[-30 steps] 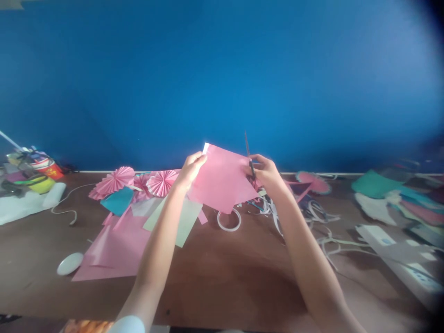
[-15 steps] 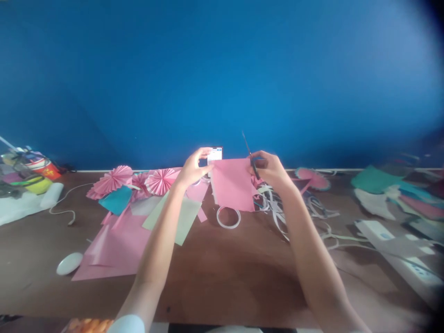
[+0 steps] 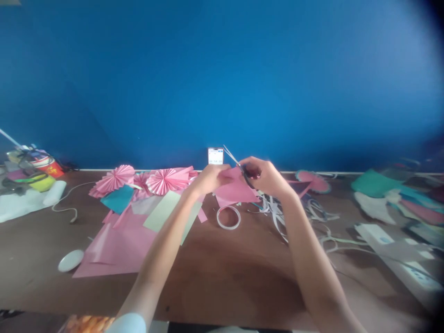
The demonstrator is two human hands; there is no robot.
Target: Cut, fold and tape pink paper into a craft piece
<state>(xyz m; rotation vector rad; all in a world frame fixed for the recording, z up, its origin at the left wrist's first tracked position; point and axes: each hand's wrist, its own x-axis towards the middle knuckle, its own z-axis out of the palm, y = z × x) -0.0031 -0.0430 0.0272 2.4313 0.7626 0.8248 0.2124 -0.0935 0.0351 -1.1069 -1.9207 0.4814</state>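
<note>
Between my hands is a sheet of pink paper (image 3: 235,190), tilted above the far part of the table. My left hand (image 3: 211,179) grips its upper left edge, with the thumb reaching inward. In my right hand (image 3: 262,175) is a pair of scissors (image 3: 244,173), its blades pointing up and to the left over the paper. Whether the right fingers also touch the sheet I cannot make out. A white tape ring (image 3: 228,218) lies on the table just below the paper. Behind it a phone (image 3: 215,156) leans upright against the blue wall.
Folded pink paper fans (image 3: 163,181), a teal piece (image 3: 118,200), a pale green sheet (image 3: 162,210) and larger pink sheets (image 3: 114,249) lie left. White paper strips (image 3: 275,212) tangle at right, near a power strip (image 3: 398,254). A white mouse (image 3: 70,261) sits far left.
The pink sheet has gone from facing me nearly upright to tilted and lower. My left hand has moved right and down along it. The scissors have swung leftward over the paper.
</note>
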